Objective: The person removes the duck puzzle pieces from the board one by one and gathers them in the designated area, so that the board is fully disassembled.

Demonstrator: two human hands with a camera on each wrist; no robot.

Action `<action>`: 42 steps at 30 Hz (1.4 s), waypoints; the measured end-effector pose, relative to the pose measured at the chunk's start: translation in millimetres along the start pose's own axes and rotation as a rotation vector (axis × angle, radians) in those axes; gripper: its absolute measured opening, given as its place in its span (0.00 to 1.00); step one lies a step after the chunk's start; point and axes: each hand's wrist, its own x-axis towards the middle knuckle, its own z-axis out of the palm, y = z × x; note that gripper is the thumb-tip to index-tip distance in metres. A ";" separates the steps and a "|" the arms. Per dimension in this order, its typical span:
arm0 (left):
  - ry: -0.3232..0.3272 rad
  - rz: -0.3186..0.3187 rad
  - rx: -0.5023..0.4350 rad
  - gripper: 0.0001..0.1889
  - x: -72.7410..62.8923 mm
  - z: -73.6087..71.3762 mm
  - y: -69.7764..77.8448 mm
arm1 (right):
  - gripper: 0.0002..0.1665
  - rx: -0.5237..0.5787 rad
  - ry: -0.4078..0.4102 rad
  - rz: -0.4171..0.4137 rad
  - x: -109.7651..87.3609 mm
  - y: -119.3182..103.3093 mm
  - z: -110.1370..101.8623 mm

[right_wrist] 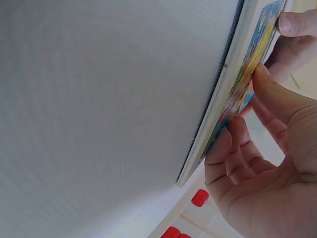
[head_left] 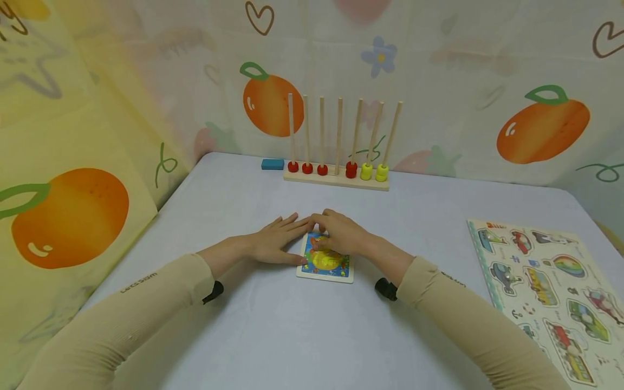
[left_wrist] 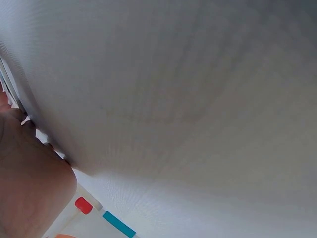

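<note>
A small square jigsaw puzzle [head_left: 327, 262] with a yellow picture on blue and a pale frame lies flat on the table. My left hand [head_left: 277, 242] rests to its left with the fingers spread, and its thumb touches the puzzle's left side. Over the top part of the puzzle, my right hand [head_left: 342, 233] bends its fingers and pinches a puzzle piece [right_wrist: 246, 101] between thumb and index finger; the fingers hide most of that piece. In the left wrist view, only part of the left hand [left_wrist: 32, 173] shows.
Behind the hands stands a wooden rod counter [head_left: 336, 181] with red and yellow beads, a blue block [head_left: 272, 164] beside it. A peg puzzle board [head_left: 560, 292] with vehicle pictures lies at the right. A fruit-patterned cloth [head_left: 439, 70] hangs behind the white table [head_left: 302, 336].
</note>
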 end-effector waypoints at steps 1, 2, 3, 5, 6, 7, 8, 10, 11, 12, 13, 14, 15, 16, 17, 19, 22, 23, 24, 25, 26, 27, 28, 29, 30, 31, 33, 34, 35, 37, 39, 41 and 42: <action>0.002 0.003 -0.001 0.47 -0.1 0.2 -0.2 | 0.23 -0.001 0.001 0.000 0.1 -0.1 0.0; 0.003 0.003 0.000 0.48 -0.1 0.3 -0.2 | 0.23 0.000 0.002 -0.001 0.2 -0.3 -0.1; 0.005 0.003 0.002 0.48 0.0 0.3 -0.3 | 0.22 0.002 0.003 -0.001 0.3 -0.4 -0.2; 0.005 0.002 0.006 0.48 0.2 0.5 -0.5 | 0.22 0.008 0.005 -0.002 0.3 -0.5 -0.2; 0.005 0.002 0.007 0.47 0.2 0.5 -0.6 | 0.21 0.013 0.006 -0.004 0.3 -0.7 -0.3; 0.003 -0.002 0.009 0.47 0.3 0.4 -0.5 | 0.21 0.020 0.007 -0.005 0.3 -0.8 -0.3; -0.001 -0.007 0.011 0.47 0.3 0.3 -0.4 | 0.21 0.025 0.009 -0.006 0.2 -1.0 -0.4; -0.002 -0.009 0.009 0.47 0.3 0.0 -0.1 | 0.21 0.034 0.012 -0.009 0.2 -1.2 -0.6; 0.000 -0.006 0.007 0.48 0.2 -0.1 0.0 | 0.21 0.040 0.015 -0.010 0.2 -1.4 -0.8; 0.001 -0.007 0.006 0.48 0.1 -0.5 0.2 | 0.22 0.047 0.019 -0.009 0.2 -1.5 -0.9; 0.003 -0.007 0.005 0.48 0.0 -0.7 0.3 | 0.22 0.055 0.023 -0.006 0.2 -1.6 -1.0; 0.004 -0.005 0.002 0.48 0.0 -0.9 0.4 | 0.22 0.063 0.026 -0.004 0.2 -1.6 -1.1; 0.008 -0.002 -0.001 0.48 0.1 -0.9 0.5 | 0.23 0.070 0.029 -0.002 0.2 -1.5 -1.2; 0.008 -0.002 0.000 0.48 0.1 -1.2 0.6 | 0.23 0.077 0.033 0.000 0.2 -1.4 -1.2; 0.007 -0.004 -0.001 0.48 0.2 -1.4 0.7 | 0.24 0.083 0.036 0.003 0.1 -1.3 -1.3; 0.007 -0.003 0.000 0.48 0.2 -1.4 0.8 | 0.24 0.088 0.042 0.002 -0.4 -1.1 -1.3; 0.004 -0.006 0.001 0.47 0.2 -1.3 0.8 | 0.22 0.092 0.049 -0.005 -1.2 -0.7 -1.5; 0.005 -0.007 0.000 0.47 0.3 -1.0 0.5 | 0.21 0.091 0.051 -0.008 -1.5 -0.6 -1.6; 0.003 -0.012 0.000 0.47 0.3 -1.0 0.5 | 0.20 0.090 0.053 -0.013 -1.6 -0.5 -1.6; 0.003 -0.013 -0.001 0.47 0.3 -0.7 0.5 | 0.19 0.089 0.056 -0.016 -1.8 -0.4 -1.7; 0.002 -0.016 -0.002 0.47 0.4 -0.7 0.4 | 0.18 0.087 0.058 -0.017 -2.0 -0.3 -1.8; 0.003 -0.017 -0.003 0.47 0.5 -0.5 0.3 | 0.18 0.082 0.061 -0.020 -2.0 0.1 -1.6; 0.004 -0.017 -0.004 0.48 0.5 -0.5 0.3 | 0.17 0.079 0.063 -0.020 -2.0 0.2 -1.7; 0.002 -0.021 -0.004 0.48 0.5 -0.5 0.3 | 0.16 0.075 0.063 -0.019 -1.9 0.5 -1.5; 0.001 -0.021 -0.003 0.48 0.5 -0.5 0.3 | 0.15 0.072 0.064 -0.019 -1.8 0.7 -1.4; 0.002 -0.018 -0.003 0.48 0.4 -0.4 0.2 | 0.15 0.071 0.063 -0.017 -1.9 1.1 -1.3; 0.002 -0.017 -0.001 0.48 0.1 -0.4 0.3 | 0.15 0.070 0.059 -0.011 -1.7 1.6 -1.1; 0.001 -0.018 0.000 0.48 -0.1 -0.5 0.5 | 0.16 0.071 0.057 -0.008 -1.6 1.8 -1.2; 0.001 -0.018 -0.001 0.48 -0.2 -0.6 0.6 | 0.16 0.073 0.056 -0.005 -1.6 1.8 -1.3; 0.003 -0.015 -0.002 0.47 -0.6 -0.9 1.0 | 0.17 0.083 0.053 0.002 -1.3 2.1 -1.5; 0.005 -0.013 -0.005 0.47 -0.8 -1.1 1.3 | 0.17 0.087 0.054 0.004 -1.0 2.4 -1.4; 0.007 -0.011 -0.004 0.47 -0.9 -1.2 1.5 | 0.18 0.088 0.057 0.002 -0.6 2.7 -1.1; 0.006 -0.011 -0.003 0.47 -1.1 -1.2 1.6 | 0.18 0.089 0.059 0.001 -0.4 2.9 -0.9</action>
